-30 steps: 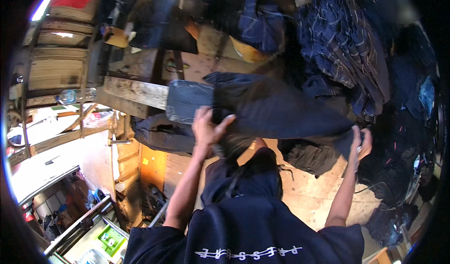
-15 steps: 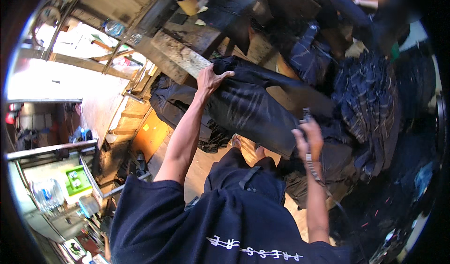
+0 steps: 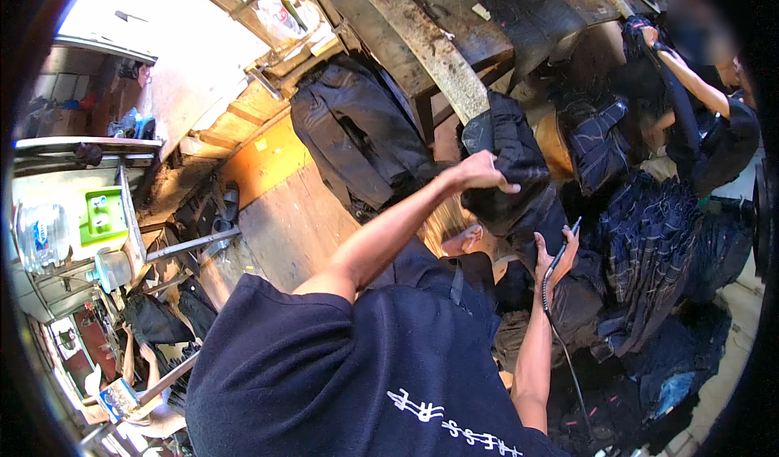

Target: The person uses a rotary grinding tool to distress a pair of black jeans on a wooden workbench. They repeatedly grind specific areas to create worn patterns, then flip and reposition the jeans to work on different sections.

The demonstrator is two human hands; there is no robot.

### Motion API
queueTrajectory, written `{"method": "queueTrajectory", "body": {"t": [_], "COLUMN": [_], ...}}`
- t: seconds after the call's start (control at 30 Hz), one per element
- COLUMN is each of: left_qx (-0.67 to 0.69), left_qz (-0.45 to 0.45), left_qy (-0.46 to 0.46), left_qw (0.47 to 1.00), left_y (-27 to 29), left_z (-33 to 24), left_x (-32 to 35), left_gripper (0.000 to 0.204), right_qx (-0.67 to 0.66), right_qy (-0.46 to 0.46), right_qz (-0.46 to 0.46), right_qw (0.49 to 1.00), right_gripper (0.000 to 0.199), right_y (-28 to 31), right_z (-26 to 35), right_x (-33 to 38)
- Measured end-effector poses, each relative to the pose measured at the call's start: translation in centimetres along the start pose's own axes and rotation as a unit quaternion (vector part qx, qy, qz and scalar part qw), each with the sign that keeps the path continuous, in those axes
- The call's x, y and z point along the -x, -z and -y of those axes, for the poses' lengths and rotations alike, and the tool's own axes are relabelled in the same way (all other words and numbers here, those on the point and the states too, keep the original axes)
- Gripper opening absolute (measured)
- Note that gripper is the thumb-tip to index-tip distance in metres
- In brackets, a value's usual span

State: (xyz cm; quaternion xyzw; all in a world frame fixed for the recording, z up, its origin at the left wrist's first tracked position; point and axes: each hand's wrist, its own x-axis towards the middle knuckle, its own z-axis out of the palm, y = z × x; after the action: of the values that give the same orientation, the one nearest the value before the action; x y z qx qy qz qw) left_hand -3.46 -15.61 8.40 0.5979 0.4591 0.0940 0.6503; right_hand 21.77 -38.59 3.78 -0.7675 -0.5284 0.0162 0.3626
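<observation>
In the middle, my left hand (image 3: pixel 480 173) is closed on dark trousers (image 3: pixel 519 165), its thumb stretched out to the right. The upper end of the trousers lies at the tip of a worn, stained plank (image 3: pixel 438 55) and may be pulled over it; the rest hangs toward me. Right of the trousers, my right hand (image 3: pixel 561 254) is closed around a slim pen-shaped handpiece (image 3: pixel 573 234) with a coiled sleeve and a black cable (image 3: pixel 568 351). Its tip points up and away, apart from the cloth. What the tip is cannot be made out.
A wooden table (image 3: pixel 479 47) carries the plank. More dark trousers (image 3: pixel 349 124) hang to the left. Heaped dark garments (image 3: pixel 649 254) fill the right side. At the far right a co-worker (image 3: pixel 706 108) handles dark cloth. A green tray (image 3: pixel 105 214) stands at the left.
The view has turned, and the scene sits differently. The trousers, stretched across in front of me before, now hang bunched by the plank's end. My hands are nearer each other; the handpiece shows more clearly.
</observation>
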Motion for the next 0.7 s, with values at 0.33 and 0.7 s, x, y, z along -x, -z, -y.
{"method": "queueTrajectory", "body": {"t": [0.33,0.7], "left_qx": [-0.22,-0.219], "left_qz": [0.068,-0.242], "left_qy": [-0.119,-0.108], "left_qw": [0.966,0.939], "left_y": [11.7,13.6], "left_z": [-0.1,-1.8], "left_x": [-4.1,-7.8], "left_gripper": [0.057,0.111], "right_qx": [0.054,-0.124], "right_qy": [0.012,0.004], "right_qz": [-0.039,0.06], "right_qw": [0.998,0.99], "right_gripper": [0.085,0.052], "right_y": [-6.1,-11.9], "right_z": [8.1,11.7], "right_x": [-1.8,-6.3]}}
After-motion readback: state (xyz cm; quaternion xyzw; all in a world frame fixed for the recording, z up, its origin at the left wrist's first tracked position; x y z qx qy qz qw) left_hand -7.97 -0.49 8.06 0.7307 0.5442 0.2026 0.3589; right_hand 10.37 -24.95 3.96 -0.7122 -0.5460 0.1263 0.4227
